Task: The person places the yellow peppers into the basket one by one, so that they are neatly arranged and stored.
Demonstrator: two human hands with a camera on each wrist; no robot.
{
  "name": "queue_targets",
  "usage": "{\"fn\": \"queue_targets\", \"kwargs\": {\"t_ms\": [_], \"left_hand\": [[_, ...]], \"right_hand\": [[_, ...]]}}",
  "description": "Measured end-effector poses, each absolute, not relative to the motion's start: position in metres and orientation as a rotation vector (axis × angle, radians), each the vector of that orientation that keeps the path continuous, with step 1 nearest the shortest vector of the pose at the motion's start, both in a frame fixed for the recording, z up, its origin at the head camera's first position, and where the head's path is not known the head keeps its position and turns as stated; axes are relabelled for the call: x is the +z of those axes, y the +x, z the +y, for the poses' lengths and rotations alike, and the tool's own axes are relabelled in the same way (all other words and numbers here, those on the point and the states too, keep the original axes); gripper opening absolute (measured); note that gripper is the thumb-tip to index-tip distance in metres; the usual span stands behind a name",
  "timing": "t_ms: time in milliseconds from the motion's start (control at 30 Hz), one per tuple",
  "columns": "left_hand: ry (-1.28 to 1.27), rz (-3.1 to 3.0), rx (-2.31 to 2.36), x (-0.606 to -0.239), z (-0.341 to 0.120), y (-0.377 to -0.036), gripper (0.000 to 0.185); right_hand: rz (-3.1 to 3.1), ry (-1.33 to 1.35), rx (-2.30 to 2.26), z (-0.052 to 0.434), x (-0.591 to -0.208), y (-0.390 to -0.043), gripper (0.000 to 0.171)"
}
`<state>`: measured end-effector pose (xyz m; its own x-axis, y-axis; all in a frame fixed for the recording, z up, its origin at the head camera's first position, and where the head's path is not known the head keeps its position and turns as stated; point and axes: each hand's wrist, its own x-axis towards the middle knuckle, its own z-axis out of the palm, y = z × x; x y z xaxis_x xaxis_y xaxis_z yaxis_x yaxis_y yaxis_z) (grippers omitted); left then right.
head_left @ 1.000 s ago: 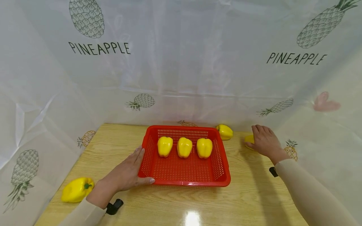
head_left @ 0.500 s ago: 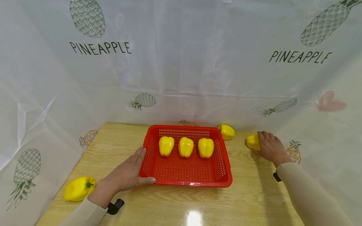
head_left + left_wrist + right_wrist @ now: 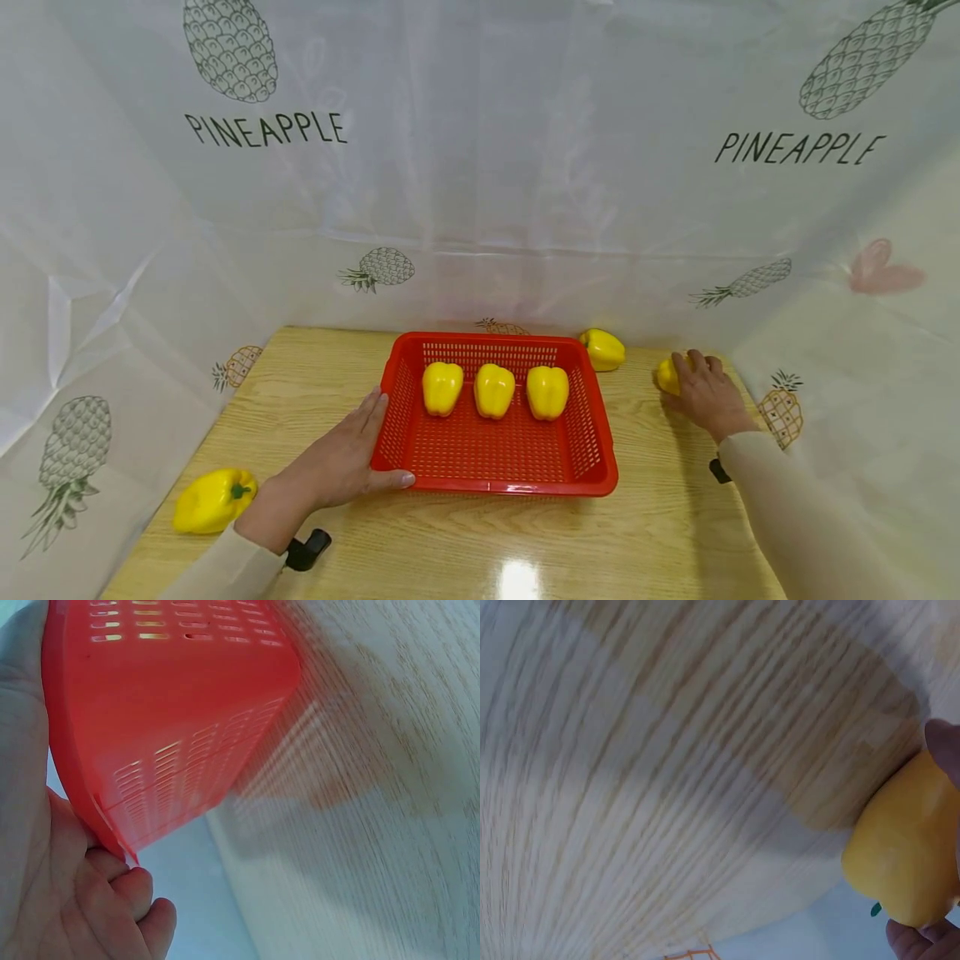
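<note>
A red plastic basket (image 3: 487, 450) sits mid-table with three yellow bell peppers in a row inside, the middle one (image 3: 494, 392) among them. My left hand (image 3: 337, 467) holds the basket's left front corner, thumb along the front rim and fingers against the left side. In the left wrist view, bent fingertips (image 3: 135, 892) lie at the basket's rim. At the back right, my right hand (image 3: 708, 396) grips another yellow bell pepper (image 3: 667, 377), largely covered by the hand. The right wrist view shows that pepper (image 3: 907, 840) between thumb and fingers, close over the wood, its green stem end visible.
One yellow bell pepper (image 3: 603, 350) lies just behind the basket's right back corner. Another (image 3: 213, 502) lies at the left, beside my left wrist. A white sheet (image 3: 480, 183) with pineapple prints rises along the back and sides of the wooden table (image 3: 450, 542).
My right hand has shifted over the back-right pepper, and its fingers now bend more around it. The left hand stays on the basket; the head view has turned slightly.
</note>
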<state>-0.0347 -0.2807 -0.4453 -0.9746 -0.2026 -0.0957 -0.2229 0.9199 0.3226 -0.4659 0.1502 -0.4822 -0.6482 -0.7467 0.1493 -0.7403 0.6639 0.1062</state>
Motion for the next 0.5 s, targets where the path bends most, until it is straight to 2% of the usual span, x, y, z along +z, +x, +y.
{"fn": "queue_targets", "kwargs": {"t_ms": [500], "left_hand": [[-0.315, 3.040, 0.529, -0.447, -0.281, -0.033, 0.136]], "right_hand": [[-2.657, 1.273, 0.124, 0.147, -0.490, -0.451, 0.065]]}}
